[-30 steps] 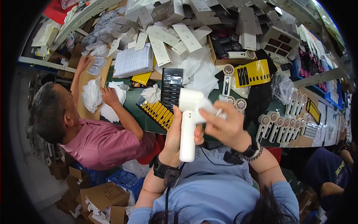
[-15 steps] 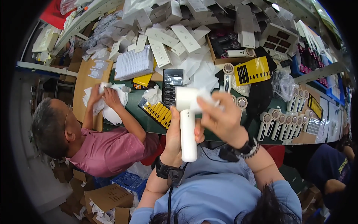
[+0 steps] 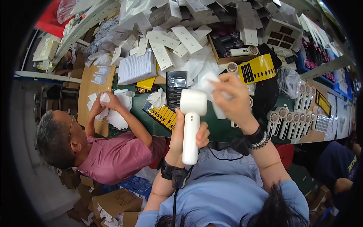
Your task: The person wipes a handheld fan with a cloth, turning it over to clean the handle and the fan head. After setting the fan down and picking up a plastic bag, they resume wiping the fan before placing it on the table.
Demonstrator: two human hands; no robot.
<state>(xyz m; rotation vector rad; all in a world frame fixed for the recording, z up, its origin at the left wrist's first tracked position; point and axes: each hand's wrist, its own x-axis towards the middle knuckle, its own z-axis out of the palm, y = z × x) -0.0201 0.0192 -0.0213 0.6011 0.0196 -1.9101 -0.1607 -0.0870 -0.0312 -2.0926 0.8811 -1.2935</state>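
Observation:
A white hair dryer [image 3: 191, 136] stands upright before me, its round head at the top. My left hand [image 3: 176, 143] is wrapped round its handle, the fingertips showing on the right side. Up and to the right of the dryer head, my right hand [image 3: 237, 101] pinches a white wipe [image 3: 208, 80], smeared by motion. That wipe is apart from the dryer. Behind the dryer head lies a black sheet of dark strips [image 3: 177, 81]. Beside it, left of the dryer, are a yellow sticker sheet [image 3: 162, 118] and a crumpled white tissue [image 3: 157, 97].
A co-worker [image 3: 113, 153] at the left handles white paper on a wooden board [image 3: 86, 81]. Several dryers [image 3: 289, 123] stand at the right near a yellow sheet [image 3: 258, 69]. White boxes [image 3: 187, 39] pile up at the back. A cardboard box [image 3: 115, 202] sits low at the left.
My right hand and the wipe have moved up and away from the dryer head. The dryer has turned a little in my left hand. The co-worker's hands have come closer together.

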